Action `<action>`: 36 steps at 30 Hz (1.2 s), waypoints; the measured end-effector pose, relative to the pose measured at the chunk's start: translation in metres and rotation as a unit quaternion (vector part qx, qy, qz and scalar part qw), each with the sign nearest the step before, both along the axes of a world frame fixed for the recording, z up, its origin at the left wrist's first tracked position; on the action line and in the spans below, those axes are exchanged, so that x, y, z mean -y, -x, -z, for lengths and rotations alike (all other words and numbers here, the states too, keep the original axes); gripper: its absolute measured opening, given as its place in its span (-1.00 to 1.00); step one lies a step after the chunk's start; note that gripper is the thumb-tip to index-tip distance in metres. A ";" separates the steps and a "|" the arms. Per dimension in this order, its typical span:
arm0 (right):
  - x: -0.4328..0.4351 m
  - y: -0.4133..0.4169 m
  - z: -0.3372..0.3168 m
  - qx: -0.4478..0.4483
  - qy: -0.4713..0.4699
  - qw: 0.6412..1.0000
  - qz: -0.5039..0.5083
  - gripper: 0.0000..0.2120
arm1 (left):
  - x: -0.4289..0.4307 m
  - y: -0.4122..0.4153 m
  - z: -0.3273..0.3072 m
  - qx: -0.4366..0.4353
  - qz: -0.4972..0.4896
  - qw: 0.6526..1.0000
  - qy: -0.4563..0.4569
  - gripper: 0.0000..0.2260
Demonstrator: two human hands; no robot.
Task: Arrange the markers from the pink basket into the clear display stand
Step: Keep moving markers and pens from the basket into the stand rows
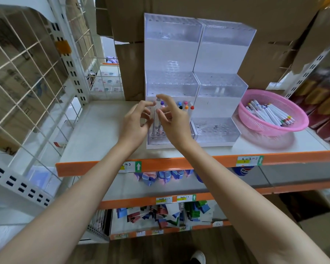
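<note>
As the right hand (pixel 171 121) pinches a marker (pixel 156 111), standing markers (pixel 186 107) crowd just beside.

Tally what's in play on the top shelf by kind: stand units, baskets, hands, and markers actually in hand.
clear display stand units: 2, left unit, right unit
pink basket: 1
hands: 2, left hand, right hand
marker held upright between the hands: 1
Total: 6
Basket and slotted markers overlap too much to count.
</note>
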State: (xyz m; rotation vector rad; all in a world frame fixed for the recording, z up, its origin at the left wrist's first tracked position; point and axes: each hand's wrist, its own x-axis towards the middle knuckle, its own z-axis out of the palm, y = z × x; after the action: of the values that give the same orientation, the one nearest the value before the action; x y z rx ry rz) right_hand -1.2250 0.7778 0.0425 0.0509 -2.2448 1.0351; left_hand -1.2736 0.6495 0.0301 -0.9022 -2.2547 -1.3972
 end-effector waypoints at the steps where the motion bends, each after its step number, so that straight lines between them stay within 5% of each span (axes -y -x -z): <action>1: 0.000 0.000 0.000 -0.001 0.002 1.000 0.001 -0.66 | 0.000 -0.001 0.001 0.003 0.000 1.000 0.003 -0.62; 16: 0.000 0.002 0.001 0.002 0.017 1.000 -0.004 -0.66 | 0.003 -0.001 -0.001 -0.045 0.006 0.998 0.050 -0.86; 36: -0.002 0.002 -0.001 0.012 -0.020 1.000 0.011 -0.65 | 0.015 -0.003 -0.012 -0.090 -0.009 0.989 0.118 -0.76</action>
State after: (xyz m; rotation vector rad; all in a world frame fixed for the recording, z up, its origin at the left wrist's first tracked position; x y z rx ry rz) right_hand -1.2267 0.7795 0.0434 0.0309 -2.2823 0.9842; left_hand -1.2710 0.6347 0.0417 -1.0332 -2.3144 -1.0100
